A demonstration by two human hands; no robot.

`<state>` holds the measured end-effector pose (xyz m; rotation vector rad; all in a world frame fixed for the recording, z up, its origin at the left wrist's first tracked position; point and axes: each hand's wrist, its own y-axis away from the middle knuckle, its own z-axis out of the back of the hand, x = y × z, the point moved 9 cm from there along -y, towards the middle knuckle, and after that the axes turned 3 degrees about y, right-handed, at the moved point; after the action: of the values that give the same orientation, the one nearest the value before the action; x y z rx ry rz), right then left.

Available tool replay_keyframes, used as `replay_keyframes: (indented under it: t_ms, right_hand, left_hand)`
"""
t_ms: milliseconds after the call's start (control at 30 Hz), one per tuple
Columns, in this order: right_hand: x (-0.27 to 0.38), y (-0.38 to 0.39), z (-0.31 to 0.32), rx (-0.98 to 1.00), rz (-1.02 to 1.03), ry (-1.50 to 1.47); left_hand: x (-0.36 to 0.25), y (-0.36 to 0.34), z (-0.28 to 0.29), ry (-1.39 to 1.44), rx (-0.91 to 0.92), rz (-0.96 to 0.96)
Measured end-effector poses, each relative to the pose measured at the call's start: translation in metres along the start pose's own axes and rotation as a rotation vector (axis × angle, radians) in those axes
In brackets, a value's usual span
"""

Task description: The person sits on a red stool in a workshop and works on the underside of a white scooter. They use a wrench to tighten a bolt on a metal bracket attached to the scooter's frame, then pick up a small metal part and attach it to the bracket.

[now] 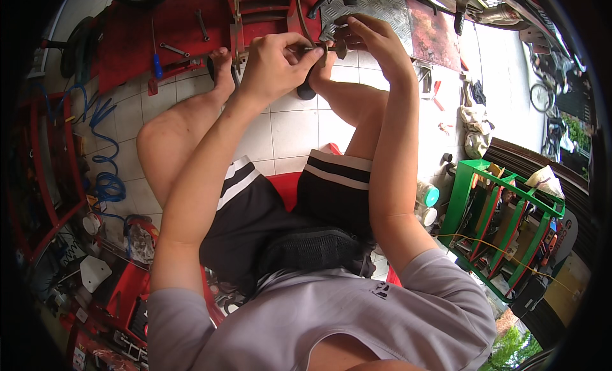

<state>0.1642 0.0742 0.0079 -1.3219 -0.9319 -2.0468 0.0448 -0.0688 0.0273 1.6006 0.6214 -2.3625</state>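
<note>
My left hand is closed, its thumb and index finger pinching a small dark metal part. The part looks like a short pin or bolt with a ring and a wider round end; its exact kind is too small to make out. My right hand is at the other end of the part, its fingers curled around and against that end. Both hands are raised in front of my knees, above the edge of a red work platform.
On the platform lie a screwdriver with a blue handle, a wrench and another wrench. A red metal frame stands ahead. A blue coiled hose is at the left, a green rack of tools at the right.
</note>
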Motion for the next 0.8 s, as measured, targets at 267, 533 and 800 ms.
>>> replay_keyframes:
  t_ms: [267,533,800]
  right_hand:
    - [0.000,-0.001,0.000,0.006,0.003,0.015]
    - [-0.003,-0.002,0.001,-0.006,-0.001,0.022]
    - [-0.004,-0.002,0.002,-0.007,0.025,0.023]
  left_hand:
    - [0.002,0.000,0.001,0.094,-0.054,-0.017]
    - [0.008,-0.001,-0.004,0.160,-0.023,-0.033]
    - [0.001,-0.003,-0.002,0.120,-0.019,0.000]
